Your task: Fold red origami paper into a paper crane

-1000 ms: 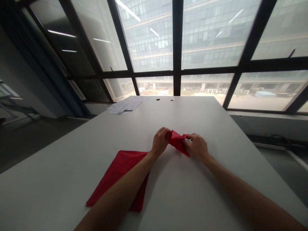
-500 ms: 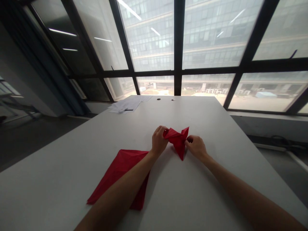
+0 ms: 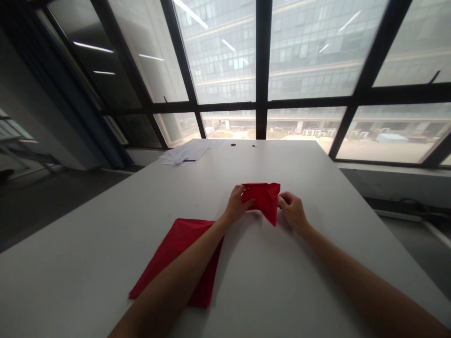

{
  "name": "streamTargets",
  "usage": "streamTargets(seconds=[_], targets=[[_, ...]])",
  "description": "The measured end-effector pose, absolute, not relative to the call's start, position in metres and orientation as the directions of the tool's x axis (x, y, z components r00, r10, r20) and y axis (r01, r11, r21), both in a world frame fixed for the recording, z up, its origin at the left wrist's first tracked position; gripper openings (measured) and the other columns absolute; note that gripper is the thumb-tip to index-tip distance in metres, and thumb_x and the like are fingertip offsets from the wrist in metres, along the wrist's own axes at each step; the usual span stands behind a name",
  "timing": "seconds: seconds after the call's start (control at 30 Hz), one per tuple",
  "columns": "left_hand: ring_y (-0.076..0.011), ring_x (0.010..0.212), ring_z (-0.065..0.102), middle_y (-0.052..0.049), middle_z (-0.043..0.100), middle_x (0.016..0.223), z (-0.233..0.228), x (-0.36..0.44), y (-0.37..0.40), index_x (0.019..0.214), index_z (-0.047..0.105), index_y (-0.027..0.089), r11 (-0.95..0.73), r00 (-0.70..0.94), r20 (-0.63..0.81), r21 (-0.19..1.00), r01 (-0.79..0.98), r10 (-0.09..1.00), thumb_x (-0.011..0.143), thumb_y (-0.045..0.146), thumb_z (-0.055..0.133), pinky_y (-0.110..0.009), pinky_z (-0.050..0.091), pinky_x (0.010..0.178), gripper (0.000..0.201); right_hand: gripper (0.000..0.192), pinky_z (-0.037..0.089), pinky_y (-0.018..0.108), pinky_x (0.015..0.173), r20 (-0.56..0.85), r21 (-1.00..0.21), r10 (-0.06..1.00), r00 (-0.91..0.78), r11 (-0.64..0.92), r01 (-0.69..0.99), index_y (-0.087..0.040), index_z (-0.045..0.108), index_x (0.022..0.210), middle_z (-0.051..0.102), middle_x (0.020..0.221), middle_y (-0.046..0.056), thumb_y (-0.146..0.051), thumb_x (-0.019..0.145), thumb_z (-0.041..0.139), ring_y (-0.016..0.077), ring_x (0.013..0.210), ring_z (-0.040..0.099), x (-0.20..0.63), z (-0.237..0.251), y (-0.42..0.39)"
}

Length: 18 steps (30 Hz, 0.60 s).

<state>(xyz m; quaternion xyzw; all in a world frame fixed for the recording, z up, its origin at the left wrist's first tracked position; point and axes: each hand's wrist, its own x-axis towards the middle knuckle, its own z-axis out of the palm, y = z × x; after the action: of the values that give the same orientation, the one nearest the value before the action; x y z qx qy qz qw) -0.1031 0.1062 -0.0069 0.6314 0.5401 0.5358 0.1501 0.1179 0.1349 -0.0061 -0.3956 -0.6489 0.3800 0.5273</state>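
A small piece of thin red material (image 3: pixel 262 196), perhaps a paper or cloth bag, is held up just above the table by both hands. Its lower right corner hangs down in a point. My left hand (image 3: pixel 238 202) grips its left end, with the thumb laid across the front. At the right edge, the fingers of my right hand (image 3: pixel 291 209) are closed in a pinch on it. A larger flat red piece (image 3: pixel 176 244) of similar look lies on the table under my left forearm, which hides part of it.
The white table (image 3: pixel 275 272) stretches away to a wall of dark-framed windows (image 3: pixel 261 70). Loose white papers (image 3: pixel 188 151) lie at the far left with a small dark strip on them. Two small round fittings are near the far edge. A dark curtain (image 3: pixel 70 94) hangs at left.
The red piece went from crumpled and twisted to more spread out between my hands. My left thumb has come across its front, and my right hand has shifted slightly right.
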Motion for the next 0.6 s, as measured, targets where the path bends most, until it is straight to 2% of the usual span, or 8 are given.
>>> streamTargets(seconds=[0.07,0.13,0.23,0.33,0.4,0.5,0.53,0.6], targets=[[-0.0209,0.102,0.060,-0.007,0.062,0.110,-0.003,-0.100,0.103,0.107,0.067,0.021,-0.454,-0.068,0.600,0.670,0.588,0.797,0.077,0.015,0.073,-0.036,0.051,0.091,0.032,0.018,0.038,0.027,0.054,0.406,-0.896,0.901,-0.153,0.425,0.129,-0.018,0.060,0.068,0.058,0.061,0.000,-0.031,0.080,0.055,0.0142,0.057,0.049,0.117,-0.006,0.134],[-0.0203,0.103,0.060,-0.007,0.063,0.108,0.003,-0.098,0.099,0.106,0.068,0.021,-0.501,-0.040,0.662,0.604,0.620,0.748,0.084,0.017,0.067,-0.036,0.050,0.092,0.022,0.018,0.039,0.027,0.055,0.428,-0.880,0.887,-0.175,0.453,0.143,-0.018,0.058,0.067,0.058,0.062,-0.001,-0.030,0.080,0.054,0.0141,0.058,0.049,0.116,-0.006,0.133],[-0.0185,0.097,0.061,-0.006,0.064,0.101,0.010,-0.096,0.094,0.096,0.068,0.020,-0.524,-0.065,0.716,0.566,0.637,0.695,0.091,0.022,0.061,-0.033,0.049,0.089,0.008,0.018,0.040,0.027,0.056,0.442,-0.860,0.874,-0.201,0.476,0.181,-0.019,0.057,0.067,0.058,0.062,0.000,-0.029,0.080,0.053,0.0146,0.058,0.050,0.114,-0.009,0.133],[-0.0169,0.090,0.061,-0.005,0.065,0.095,0.015,-0.094,0.091,0.092,0.066,0.019,-0.535,-0.056,0.718,0.565,0.628,0.693,0.095,0.025,0.055,-0.030,0.048,0.083,0.012,0.014,0.042,0.030,0.057,0.429,-0.838,0.888,-0.168,0.460,0.293,-0.020,0.058,0.068,0.060,0.064,0.001,-0.028,0.079,0.055,0.0167,0.059,0.053,0.115,-0.012,0.134],[-0.0162,0.085,0.061,-0.004,0.066,0.090,0.016,-0.092,0.090,0.092,0.065,0.019,-0.537,-0.028,0.701,0.570,0.623,0.712,0.097,0.025,0.052,-0.028,0.048,0.078,0.016,0.012,0.047,0.034,0.064,0.483,-0.792,0.871,-0.090,0.479,0.379,-0.018,0.064,0.082,0.066,0.079,0.006,-0.027,0.078,0.058,0.0207,0.069,0.058,0.116,-0.010,0.135],[-0.0158,0.081,0.060,-0.005,0.066,0.089,0.016,-0.089,0.089,0.094,0.065,0.018,-0.551,0.034,0.674,0.572,0.607,0.738,0.098,0.027,0.049,-0.027,0.047,0.075,0.019,0.039,0.048,0.045,0.088,0.663,-0.636,0.743,-0.089,0.623,0.455,-0.021,0.065,0.117,0.064,0.121,0.013,-0.027,0.078,0.062,0.0287,0.105,0.059,0.118,-0.002,0.133],[-0.0159,0.081,0.060,-0.005,0.066,0.090,0.016,-0.088,0.089,0.095,0.066,0.018,-0.560,0.058,0.666,0.573,0.599,0.744,0.098,0.026,0.048,-0.028,0.048,0.075,0.019,0.040,0.045,0.048,0.095,0.698,-0.590,0.704,-0.128,0.667,0.454,-0.024,0.065,0.119,0.062,0.127,0.011,-0.027,0.080,0.062,0.0294,0.114,0.055,0.118,0.001,0.132],[-0.0162,0.083,0.061,-0.005,0.067,0.091,0.015,-0.087,0.089,0.096,0.066,0.018,-0.571,0.094,0.651,0.575,0.585,0.753,0.098,0.026,0.049,-0.028,0.049,0.077,0.019,0.026,0.043,0.048,0.099,0.691,-0.574,0.689,-0.217,0.707,0.414,-0.026,0.071,0.107,0.067,0.118,0.009,-0.028,0.083,0.061,0.0283,0.113,0.057,0.119,0.005,0.131]])
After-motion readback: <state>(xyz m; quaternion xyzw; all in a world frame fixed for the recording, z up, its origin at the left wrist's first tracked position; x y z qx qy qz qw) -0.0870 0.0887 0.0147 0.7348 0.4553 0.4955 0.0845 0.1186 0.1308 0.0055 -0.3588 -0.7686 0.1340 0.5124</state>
